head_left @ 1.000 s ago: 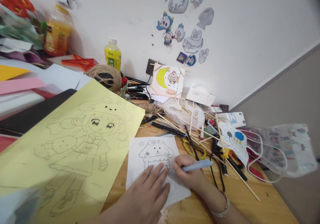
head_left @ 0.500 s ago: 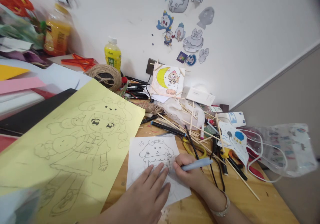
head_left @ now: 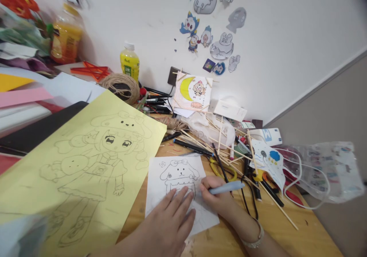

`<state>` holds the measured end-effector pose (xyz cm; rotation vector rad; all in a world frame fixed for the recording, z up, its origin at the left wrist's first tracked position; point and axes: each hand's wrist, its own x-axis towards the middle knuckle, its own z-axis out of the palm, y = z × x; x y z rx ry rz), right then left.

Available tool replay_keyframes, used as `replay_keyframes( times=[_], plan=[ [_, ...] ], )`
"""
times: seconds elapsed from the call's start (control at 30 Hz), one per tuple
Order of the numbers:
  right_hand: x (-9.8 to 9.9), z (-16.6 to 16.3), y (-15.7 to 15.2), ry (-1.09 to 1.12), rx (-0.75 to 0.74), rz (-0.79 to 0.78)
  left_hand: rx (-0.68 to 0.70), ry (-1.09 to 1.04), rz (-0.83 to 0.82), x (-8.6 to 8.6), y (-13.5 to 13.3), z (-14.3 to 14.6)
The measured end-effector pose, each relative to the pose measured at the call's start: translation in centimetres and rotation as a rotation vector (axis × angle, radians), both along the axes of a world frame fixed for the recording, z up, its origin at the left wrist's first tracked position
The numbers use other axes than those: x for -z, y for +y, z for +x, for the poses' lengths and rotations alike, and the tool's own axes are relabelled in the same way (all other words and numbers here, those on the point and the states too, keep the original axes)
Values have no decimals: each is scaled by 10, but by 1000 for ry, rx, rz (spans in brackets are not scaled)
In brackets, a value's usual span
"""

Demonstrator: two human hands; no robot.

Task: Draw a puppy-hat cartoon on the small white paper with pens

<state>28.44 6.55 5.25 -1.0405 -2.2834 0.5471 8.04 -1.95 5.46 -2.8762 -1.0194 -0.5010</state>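
A small white sheet (head_left: pixel 160 173) with a line drawing of a cartoon dog lies on the wooden table (head_left: pixel 286 234). My left hand (head_left: pixel 169 222) rests flat on its lower part, fingers stretched out. My right hand (head_left: pixel 215 199) is closed round a light blue pen (head_left: pixel 226 188), whose tip meets the paper just right of the drawing. A silver bracelet (head_left: pixel 254 239) circles my right wrist.
A large yellow sheet (head_left: pixel 83 165) with a pencilled girl lies left of the white one. Wooden sticks (head_left: pixel 220 140), pens, yellow scissors (head_left: pixel 218 169), a twine ball (head_left: pixel 119 87), two juice bottles, a plastic bag (head_left: pixel 327 171) and coloured papers crowd the table. Stickers (head_left: pixel 212 31) dot the wall.
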Motion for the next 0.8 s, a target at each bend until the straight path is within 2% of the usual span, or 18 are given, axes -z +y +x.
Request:
replay_keyframes(
  times=[0.2, 0.4, 0.8],
  plan=[
    [-2, -1, 0, 44, 27, -9, -5, -11, -2, 4, 3, 2],
    [-3, 1, -1, 57, -67, -46, -2, -4, -9, 2, 1, 1],
    [-4, -1, -2, 16, -86, 25, -12, -2, 58, -1, 2, 3]
  ],
)
